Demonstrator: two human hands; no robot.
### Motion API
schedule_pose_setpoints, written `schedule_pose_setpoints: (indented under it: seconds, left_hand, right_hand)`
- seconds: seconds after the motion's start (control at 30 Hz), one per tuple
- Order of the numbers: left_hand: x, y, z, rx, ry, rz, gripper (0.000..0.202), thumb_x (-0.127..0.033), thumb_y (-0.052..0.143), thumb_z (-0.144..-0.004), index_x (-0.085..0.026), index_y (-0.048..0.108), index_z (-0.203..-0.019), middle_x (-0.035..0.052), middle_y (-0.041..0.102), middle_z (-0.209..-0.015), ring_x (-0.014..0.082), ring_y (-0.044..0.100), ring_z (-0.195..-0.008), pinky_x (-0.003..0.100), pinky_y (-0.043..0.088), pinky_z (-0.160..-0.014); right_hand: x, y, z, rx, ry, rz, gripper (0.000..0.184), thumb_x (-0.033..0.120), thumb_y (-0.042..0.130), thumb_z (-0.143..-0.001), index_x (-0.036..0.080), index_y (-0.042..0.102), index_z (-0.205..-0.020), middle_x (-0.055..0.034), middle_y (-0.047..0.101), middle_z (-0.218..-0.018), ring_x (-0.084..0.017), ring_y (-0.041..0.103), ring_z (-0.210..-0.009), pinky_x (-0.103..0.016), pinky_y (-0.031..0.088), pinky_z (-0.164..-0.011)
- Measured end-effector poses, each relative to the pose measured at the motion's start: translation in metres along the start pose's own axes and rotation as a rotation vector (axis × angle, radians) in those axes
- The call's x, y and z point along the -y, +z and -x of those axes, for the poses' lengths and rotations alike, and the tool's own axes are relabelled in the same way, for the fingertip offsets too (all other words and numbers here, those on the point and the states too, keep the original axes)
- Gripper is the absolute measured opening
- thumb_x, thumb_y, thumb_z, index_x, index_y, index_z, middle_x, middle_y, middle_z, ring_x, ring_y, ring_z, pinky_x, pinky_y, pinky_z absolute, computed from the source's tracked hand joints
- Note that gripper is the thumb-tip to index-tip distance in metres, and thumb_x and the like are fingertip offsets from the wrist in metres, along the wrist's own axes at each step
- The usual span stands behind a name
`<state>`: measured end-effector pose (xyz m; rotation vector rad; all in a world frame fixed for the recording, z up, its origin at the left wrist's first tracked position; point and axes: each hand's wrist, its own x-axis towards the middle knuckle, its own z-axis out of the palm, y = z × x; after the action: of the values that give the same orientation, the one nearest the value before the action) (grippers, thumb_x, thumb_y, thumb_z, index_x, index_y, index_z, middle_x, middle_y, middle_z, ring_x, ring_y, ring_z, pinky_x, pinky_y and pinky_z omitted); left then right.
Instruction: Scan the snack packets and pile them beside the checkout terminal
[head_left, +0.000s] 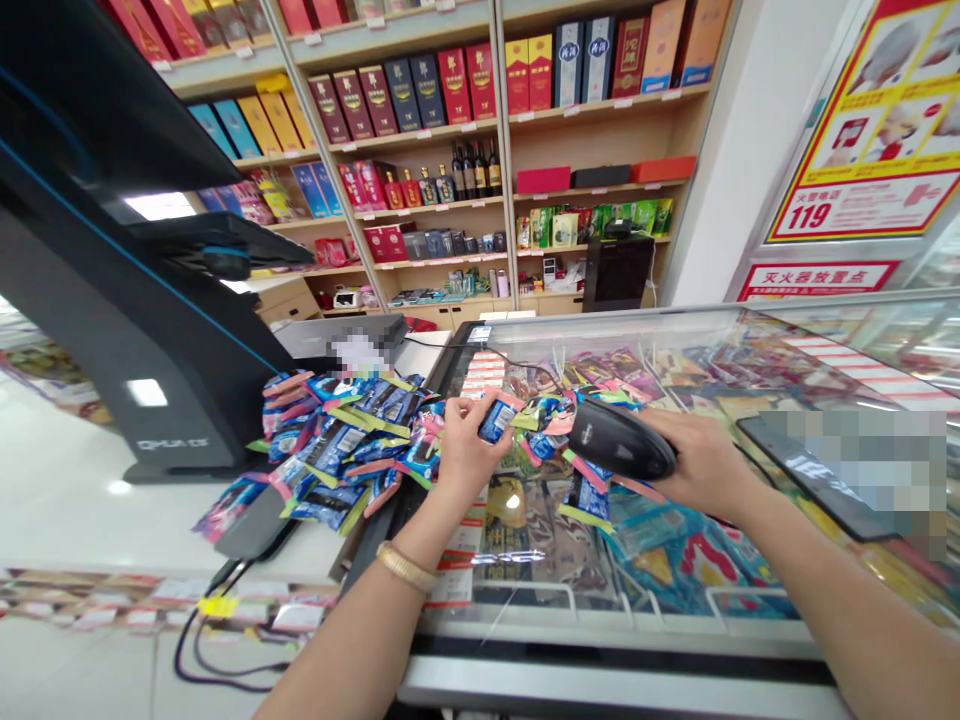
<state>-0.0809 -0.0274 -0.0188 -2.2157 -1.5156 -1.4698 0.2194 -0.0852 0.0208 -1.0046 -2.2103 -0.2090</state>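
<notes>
My left hand: thumb and fingers pinching packet, near left edge of glass. My right hand: gripping scanner, nose toward packet. Loose packets around scanner. Packet pile on counter, at right edge. Phone toward glass's right edge.

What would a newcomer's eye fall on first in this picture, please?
Probably the heap of colourful packets, left of centre, would catch the eye first. Next might come the black scanner in the right hand over the glass-topped case, and the small packet in the left hand.
</notes>
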Motion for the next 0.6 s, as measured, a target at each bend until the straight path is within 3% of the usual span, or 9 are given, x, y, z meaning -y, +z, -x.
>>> schedule_pose_setpoints:
  seconds: [0.2,0.37,0.6]
  left_hand:
    - [0.0011,0.0034,0.0015,0.048,0.014,0.033,0.066,-0.022,0.08,-0.069,-0.02,0.061,-0.132,0.005,0.047,-0.102,0.0211,0.055,-0.096,0.04,0.053,-0.091]
    - [-0.0011,0.0017,0.0012,0.09,0.003,0.029,0.068,-0.023,0.079,-0.07,-0.023,0.059,-0.135,0.0045,0.047,-0.103,0.0212,0.055,-0.098,0.041,0.052,-0.094]
    - [-0.0003,0.0033,0.003,0.086,0.027,0.033,0.069,-0.022,0.079,-0.071,-0.021,0.058,-0.136,0.0055,0.048,-0.105,0.0214,0.054,-0.099,0.039,0.052,-0.092]
  right_hand:
    - [0.0035,0.0064,0.0007,0.056,0.028,-0.011,0.03,0.033,0.065,-0.078,0.021,0.071,-0.104,-0.0076,0.076,-0.09,-0.022,0.072,-0.08,-0.03,0.052,-0.069]
    - [0.0065,0.0069,-0.0011,0.12,0.091,-0.009,0.03,0.031,0.064,-0.077,0.024,0.072,-0.104,-0.0068,0.078,-0.091,-0.024,0.073,-0.087,-0.03,0.053,-0.072]
    - [0.0067,0.0071,-0.0017,0.153,0.098,0.001,0.025,0.033,0.064,-0.078,0.023,0.071,-0.1,-0.0062,0.076,-0.085,-0.022,0.071,-0.076,-0.028,0.048,-0.064]
